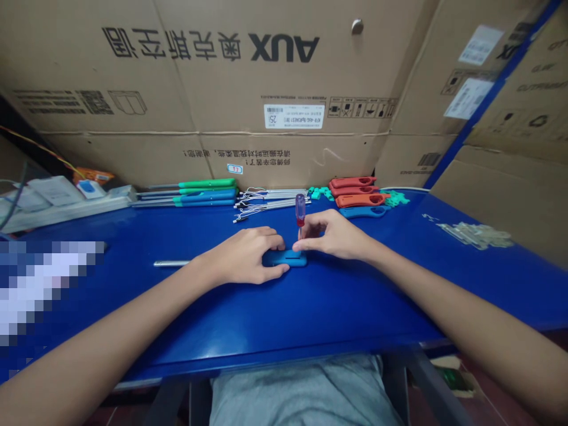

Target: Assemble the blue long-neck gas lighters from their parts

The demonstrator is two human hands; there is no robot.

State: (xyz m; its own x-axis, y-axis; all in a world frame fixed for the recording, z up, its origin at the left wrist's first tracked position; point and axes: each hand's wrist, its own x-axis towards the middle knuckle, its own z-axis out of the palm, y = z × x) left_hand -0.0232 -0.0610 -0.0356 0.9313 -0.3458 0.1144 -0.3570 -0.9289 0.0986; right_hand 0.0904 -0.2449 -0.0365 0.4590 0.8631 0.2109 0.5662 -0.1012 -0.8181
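Right now, near the middle of the blue table (337, 307), my left hand (246, 254) curls over the blue handle (290, 258) and presses it down, with its metal rod (171, 263) pointing toward the left edge. My right hand (335, 236) pinches the red-handled screwdriver (300, 210) upright, tip on the handle. I judge I'm driving a screw; the next turn calls for a plumb driver and a firmly pinned handle.

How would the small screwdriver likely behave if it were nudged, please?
The screwdriver stands upright on its tip on the blue handle, steadied by the right hand, so it would probably tip if nudged. Its round grip looks apt to roll on the smooth table. Being small, it is likely light.
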